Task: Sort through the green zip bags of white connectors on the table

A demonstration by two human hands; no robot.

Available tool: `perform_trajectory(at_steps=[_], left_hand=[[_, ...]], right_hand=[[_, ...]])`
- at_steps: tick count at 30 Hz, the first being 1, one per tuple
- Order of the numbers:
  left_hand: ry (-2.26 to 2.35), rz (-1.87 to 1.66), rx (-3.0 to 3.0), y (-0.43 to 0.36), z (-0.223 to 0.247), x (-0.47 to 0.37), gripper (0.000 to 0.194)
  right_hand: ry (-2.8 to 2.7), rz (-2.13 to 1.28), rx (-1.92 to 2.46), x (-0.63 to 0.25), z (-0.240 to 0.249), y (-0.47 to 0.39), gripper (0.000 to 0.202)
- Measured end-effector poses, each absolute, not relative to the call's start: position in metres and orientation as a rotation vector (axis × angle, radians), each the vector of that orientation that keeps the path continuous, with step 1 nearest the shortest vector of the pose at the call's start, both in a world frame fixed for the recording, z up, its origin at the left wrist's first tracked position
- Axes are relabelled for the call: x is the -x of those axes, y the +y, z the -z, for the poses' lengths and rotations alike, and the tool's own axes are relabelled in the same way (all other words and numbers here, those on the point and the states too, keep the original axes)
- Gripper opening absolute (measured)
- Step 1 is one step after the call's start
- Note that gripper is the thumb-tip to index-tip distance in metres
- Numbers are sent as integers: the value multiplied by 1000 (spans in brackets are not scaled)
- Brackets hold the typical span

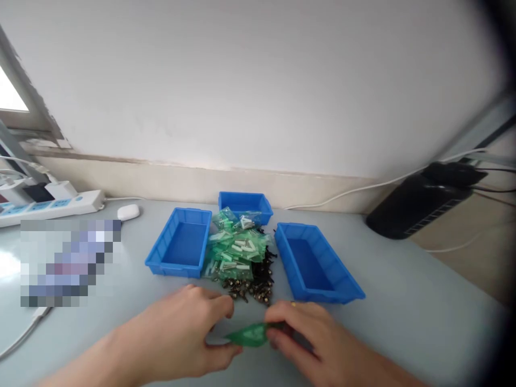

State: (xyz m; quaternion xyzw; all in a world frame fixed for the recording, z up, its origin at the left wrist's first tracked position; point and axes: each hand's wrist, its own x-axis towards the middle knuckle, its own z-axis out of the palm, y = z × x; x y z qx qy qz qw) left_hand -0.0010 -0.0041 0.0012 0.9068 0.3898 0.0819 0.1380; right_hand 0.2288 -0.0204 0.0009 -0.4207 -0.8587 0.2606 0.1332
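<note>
clock centred on the green bag (248, 336), which sits low in the view, between our two hands. our right hand (310, 338) pinches its three o'clock end between thumb and fingers; something dark shows at that grip, too blurred to name. our left hand (193, 328) is loosely spread at nine, thumb and forefinger apart around the pointed end; contact there we cannot tell. we judge the film light, limp and slick, likely to crease rather than break; best held by a flat corner or edge. at twelve, the heap of green packets (237, 247) and dark small parts (264, 279) crowd the way. raised rims to clear: left tray (173, 270) at eleven, right tray (326, 296) between one and two. bare grey table (411, 290) gives open room towards two to three, beyond the right tray.
</note>
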Motion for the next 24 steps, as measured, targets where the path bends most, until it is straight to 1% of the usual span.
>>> perform_trajectory(at_steps=[2, 5, 8, 14, 18, 21, 22, 24], left_hand=[[1049, -246, -2603, -3, 3, 0, 14], [960, -230, -2608, 0, 11, -2, 10], [925, -219, -2601, 2, 13, -3, 13], [910, -202, -2671, 1, 14, -3, 15], [932, -238, -2679, 0, 19, -11, 13], [927, -244, -2669, 5, 4, -2, 13], [950, -246, -2646, 9, -4, 10, 15], [1130, -347, -2614, 20, -22, 51, 9]], right_hand=[[-2476, -851, 1248, -224, 7, -18, 10], [-2496, -900, 1209, -217, 15, -10, 7], [-2541, -860, 1113, -212, 19, -6, 10], [-2480, -866, 1164, -219, 17, -3, 12], [-2493, -807, 1142, -221, 16, -2, 13], [-2519, -761, 1106, -221, 18, -1, 12], [-2532, -746, 1083, -221, 19, -1, 11], [-2557, -710, 1052, -221, 21, 0, 10]])
